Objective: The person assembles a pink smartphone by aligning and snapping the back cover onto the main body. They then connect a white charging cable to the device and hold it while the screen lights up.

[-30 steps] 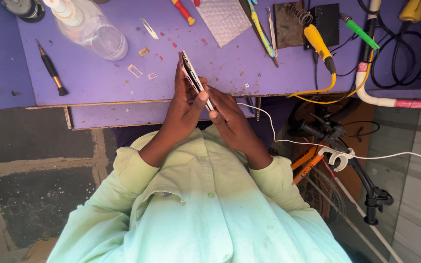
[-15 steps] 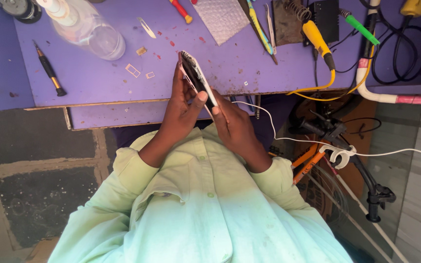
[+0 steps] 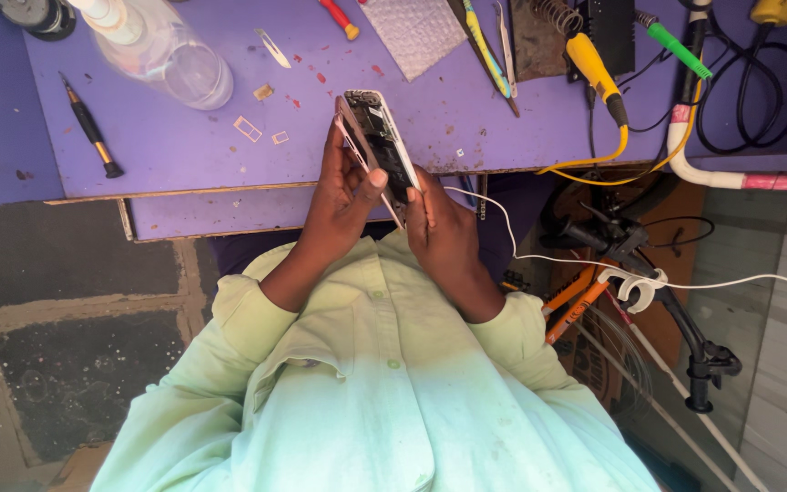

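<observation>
Opened phone gripped between both hands above the bench edge: left hand clasps the hinged-up screen, thumb on its rim; right hand clamps the body. Casing already parted, internals exposed; reassembly apparently outstanding. Beyond the fingertips: screwdriver, bottle, soldering iron.

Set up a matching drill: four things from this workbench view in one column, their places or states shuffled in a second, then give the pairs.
1. opened phone
2. clear plastic bottle
3. black screwdriver
4. yellow-handled soldering iron

A. lying on its side, upper left of the purple table
B. held in both hands
C. right part of the table, by the black cables
D. left part of the table, lying alone

Pairs: 1-B, 2-A, 3-D, 4-C
</observation>
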